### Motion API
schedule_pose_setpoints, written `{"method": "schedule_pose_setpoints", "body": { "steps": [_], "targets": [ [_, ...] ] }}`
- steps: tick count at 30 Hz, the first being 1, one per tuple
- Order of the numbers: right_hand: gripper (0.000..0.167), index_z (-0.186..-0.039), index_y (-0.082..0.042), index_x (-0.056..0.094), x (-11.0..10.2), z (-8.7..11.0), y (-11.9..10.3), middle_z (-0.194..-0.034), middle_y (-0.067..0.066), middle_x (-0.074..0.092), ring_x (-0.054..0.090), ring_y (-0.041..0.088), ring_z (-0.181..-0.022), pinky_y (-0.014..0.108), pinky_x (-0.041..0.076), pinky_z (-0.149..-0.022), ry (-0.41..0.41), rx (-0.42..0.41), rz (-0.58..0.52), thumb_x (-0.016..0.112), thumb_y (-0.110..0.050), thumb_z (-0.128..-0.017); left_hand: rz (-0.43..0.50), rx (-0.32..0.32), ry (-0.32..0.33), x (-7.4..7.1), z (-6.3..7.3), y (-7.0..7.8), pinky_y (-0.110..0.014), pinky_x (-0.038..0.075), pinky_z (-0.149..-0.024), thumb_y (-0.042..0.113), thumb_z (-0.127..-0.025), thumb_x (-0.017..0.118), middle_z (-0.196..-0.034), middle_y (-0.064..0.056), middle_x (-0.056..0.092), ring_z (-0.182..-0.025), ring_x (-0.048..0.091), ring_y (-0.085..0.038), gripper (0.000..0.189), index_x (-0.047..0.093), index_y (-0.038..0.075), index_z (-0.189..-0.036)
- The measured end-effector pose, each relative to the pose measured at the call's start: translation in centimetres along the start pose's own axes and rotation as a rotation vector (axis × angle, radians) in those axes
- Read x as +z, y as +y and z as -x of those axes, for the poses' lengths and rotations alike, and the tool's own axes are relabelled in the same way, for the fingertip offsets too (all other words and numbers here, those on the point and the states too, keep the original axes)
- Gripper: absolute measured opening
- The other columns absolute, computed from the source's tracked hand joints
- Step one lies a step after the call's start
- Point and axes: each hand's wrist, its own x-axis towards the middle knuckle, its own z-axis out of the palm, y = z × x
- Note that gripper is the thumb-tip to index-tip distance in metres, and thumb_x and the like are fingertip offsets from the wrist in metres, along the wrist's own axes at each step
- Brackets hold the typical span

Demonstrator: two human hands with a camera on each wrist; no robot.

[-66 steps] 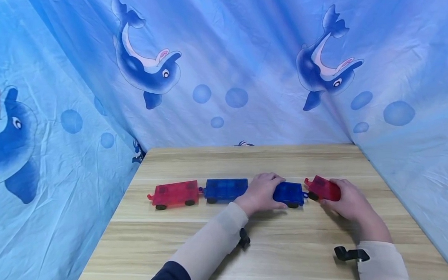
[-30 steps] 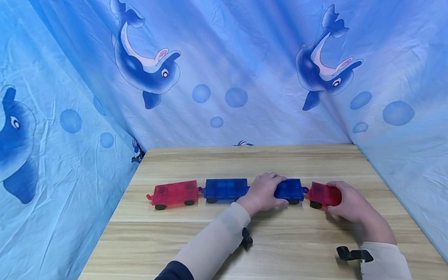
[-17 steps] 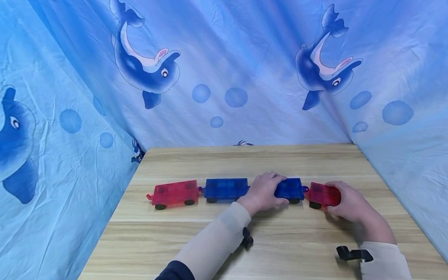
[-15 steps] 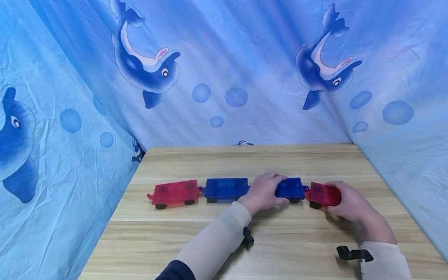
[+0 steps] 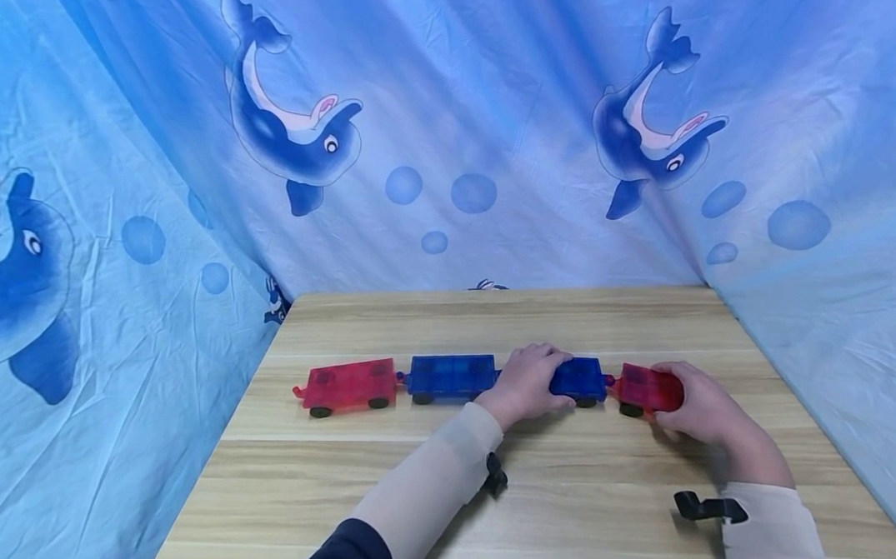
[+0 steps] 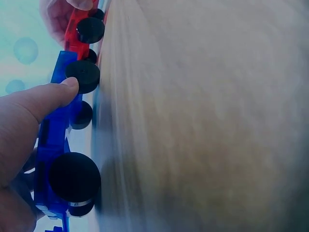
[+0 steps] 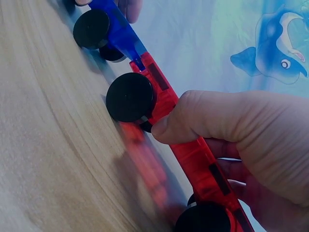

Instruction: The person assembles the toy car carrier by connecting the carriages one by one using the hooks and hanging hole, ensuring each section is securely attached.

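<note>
Four-wheeled toy train cars of see-through plastic stand in a row on the table. My left hand (image 5: 529, 383) grips the right-hand blue train car (image 5: 580, 379) across its middle; in the left wrist view the thumb presses beside a black wheel (image 6: 83, 76). My right hand (image 5: 701, 407) holds the right-hand red train car (image 5: 642, 386) by its sides, its far end hidden under the palm. In the right wrist view the red car (image 7: 193, 162) meets the blue car (image 7: 118, 31) at the coupling (image 7: 137, 63).
Left of my left hand, another blue car (image 5: 451, 376) and another red car (image 5: 351, 384) stand in the same line, joined end to end. A wood-grain table (image 5: 557, 526) lies beneath. Blue dolphin-print cloth (image 5: 439, 129) hangs behind and at the sides.
The right-hand red car was tilted at first, its hook raised; my right hand has lowered it level, with its end at the blue car's ring. In the last second hardly anything moves.
</note>
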Motion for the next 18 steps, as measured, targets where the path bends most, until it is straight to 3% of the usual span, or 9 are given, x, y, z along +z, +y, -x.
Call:
{"method": "schedule_pose_setpoints", "body": {
  "steps": [18],
  "targets": [
    [0.083,-0.144,0.006,0.05,0.18,-0.11,0.14,-0.133,0.028,0.058,0.061,0.041,-0.106,0.051,0.057,-0.083,-0.002,0.01,-0.009,0.089,-0.012,-0.073,-0.032,-0.008,-0.006,0.08,-0.14,0.05,-0.041,0.04,-0.118,0.066,-0.085,0.078,-0.147,0.009,0.058,-0.137,0.051,-0.015,0.082,0.052,0.03,-0.155]
  ]
}}
